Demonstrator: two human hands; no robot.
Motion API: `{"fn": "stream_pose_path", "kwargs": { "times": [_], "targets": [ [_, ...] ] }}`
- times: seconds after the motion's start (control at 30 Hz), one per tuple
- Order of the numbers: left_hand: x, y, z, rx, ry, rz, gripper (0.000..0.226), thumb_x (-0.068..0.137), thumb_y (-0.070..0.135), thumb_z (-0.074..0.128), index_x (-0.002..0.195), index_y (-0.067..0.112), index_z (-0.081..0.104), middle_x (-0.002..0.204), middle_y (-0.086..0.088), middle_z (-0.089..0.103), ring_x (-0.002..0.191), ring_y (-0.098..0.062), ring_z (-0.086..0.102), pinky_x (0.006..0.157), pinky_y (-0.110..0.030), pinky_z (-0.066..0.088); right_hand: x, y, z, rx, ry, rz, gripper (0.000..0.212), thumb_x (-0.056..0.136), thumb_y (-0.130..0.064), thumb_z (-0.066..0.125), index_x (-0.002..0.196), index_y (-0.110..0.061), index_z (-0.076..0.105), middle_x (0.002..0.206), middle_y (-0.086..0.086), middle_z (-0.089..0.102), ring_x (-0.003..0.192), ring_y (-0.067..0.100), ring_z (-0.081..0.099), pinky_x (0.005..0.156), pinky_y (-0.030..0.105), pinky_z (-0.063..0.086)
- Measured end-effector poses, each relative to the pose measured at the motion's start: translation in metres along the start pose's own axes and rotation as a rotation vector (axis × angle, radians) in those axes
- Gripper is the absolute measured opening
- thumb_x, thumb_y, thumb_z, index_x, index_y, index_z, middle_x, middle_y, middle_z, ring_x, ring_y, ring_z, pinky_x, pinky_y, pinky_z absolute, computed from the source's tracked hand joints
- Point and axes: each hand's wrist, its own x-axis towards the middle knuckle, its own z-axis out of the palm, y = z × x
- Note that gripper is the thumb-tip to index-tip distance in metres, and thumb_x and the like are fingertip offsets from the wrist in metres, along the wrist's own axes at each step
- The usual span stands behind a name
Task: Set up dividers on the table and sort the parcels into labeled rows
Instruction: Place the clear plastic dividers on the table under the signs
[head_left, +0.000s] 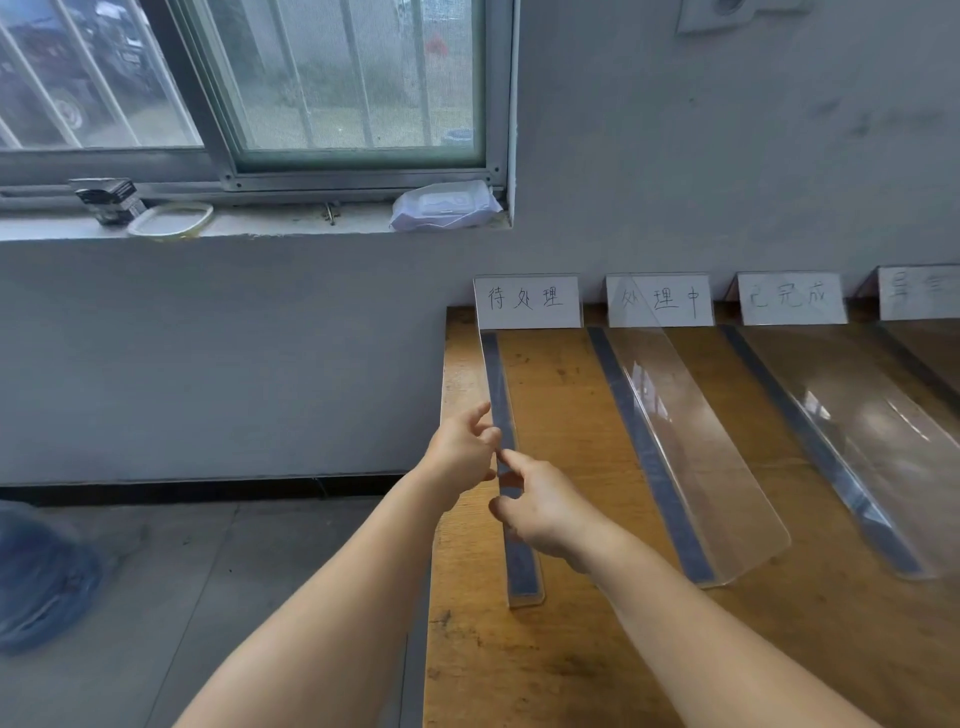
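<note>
A clear plastic divider with a dark base strip (500, 384) stands on edge near the left side of the wooden table (571, 649). My left hand (462, 452) pinches its upper edge from the left. My right hand (540, 506) holds the same divider from the right, fingers curled on it. Two more clear dividers, one (691, 457) in the middle and one (872, 467) to the right, stand further along. White handwritten label cards (527, 301) (660, 300) (792, 298) lean against the wall at the table's back. No parcels are in view.
A fourth label card (919, 292) is cut off at the right edge. The table's left edge (434, 571) drops to a grey floor with a blue bag (41, 577). A window sill above holds a wipes pack (447, 205), a dish and a small dark box.
</note>
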Motion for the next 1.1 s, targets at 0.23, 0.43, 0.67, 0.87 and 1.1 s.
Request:
{"fn": "stream_pose_path", "kwargs": {
  "times": [0.23, 0.43, 0.67, 0.87, 1.1],
  "targets": [
    [-0.007, 0.0, -0.001, 0.074, 0.012, 0.027, 0.051, 0.1, 0.022, 0.047, 0.148, 0.027, 0.032, 0.131, -0.004, 0.056, 0.094, -0.021, 0.066, 0.083, -0.044, 0.057, -0.003, 0.004, 0.001, -0.049, 0.01, -0.011, 0.064, 0.094, -0.026, 0.057, 0.149, -0.022, 0.025, 0.145, 0.0, 0.042, 0.128, 0.021, 0.044, 0.099, 0.031, 0.039],
    [-0.017, 0.003, -0.004, 0.339, 0.033, 0.099, 0.052, 0.101, 0.031, 0.043, 0.15, 0.024, 0.028, 0.144, -0.004, 0.047, 0.117, -0.021, 0.055, 0.089, -0.028, 0.045, -0.003, 0.011, 0.002, -0.156, 0.045, -0.043, 0.06, 0.098, -0.031, 0.047, 0.15, -0.022, 0.021, 0.155, 0.0, 0.026, 0.142, 0.02, 0.025, 0.111, 0.035, 0.026],
    [-0.037, 0.013, 0.0, 0.749, 0.011, 0.273, 0.062, 0.1, 0.033, 0.044, 0.153, 0.018, 0.015, 0.159, 0.0, 0.021, 0.14, -0.02, 0.032, 0.107, -0.034, 0.033, -0.009, 0.024, -0.009, -0.443, 0.173, -0.074, 0.063, 0.098, -0.036, 0.044, 0.151, -0.02, 0.014, 0.159, -0.003, 0.013, 0.146, 0.017, 0.006, 0.116, 0.038, 0.009],
    [-0.05, 0.029, 0.008, 0.882, 0.019, 0.399, 0.063, 0.099, 0.034, 0.046, 0.152, 0.015, 0.017, 0.158, 0.001, 0.023, 0.141, -0.019, 0.028, 0.108, -0.034, 0.032, -0.021, 0.033, -0.026, -0.55, 0.305, -0.06, 0.066, 0.096, -0.039, 0.047, 0.151, -0.025, 0.012, 0.159, -0.004, 0.012, 0.146, 0.019, 0.003, 0.116, 0.042, 0.007],
    [-0.058, 0.049, 0.038, 0.972, 0.013, 0.49, 0.063, 0.098, 0.037, 0.048, 0.151, 0.016, 0.021, 0.157, -0.002, 0.027, 0.145, -0.023, 0.022, 0.115, -0.039, 0.028, -0.041, 0.037, -0.064, -0.636, 0.419, -0.072, 0.068, 0.096, -0.041, 0.047, 0.151, -0.023, 0.012, 0.159, -0.002, 0.012, 0.146, 0.022, 0.002, 0.116, 0.043, 0.005]
  ]
}}
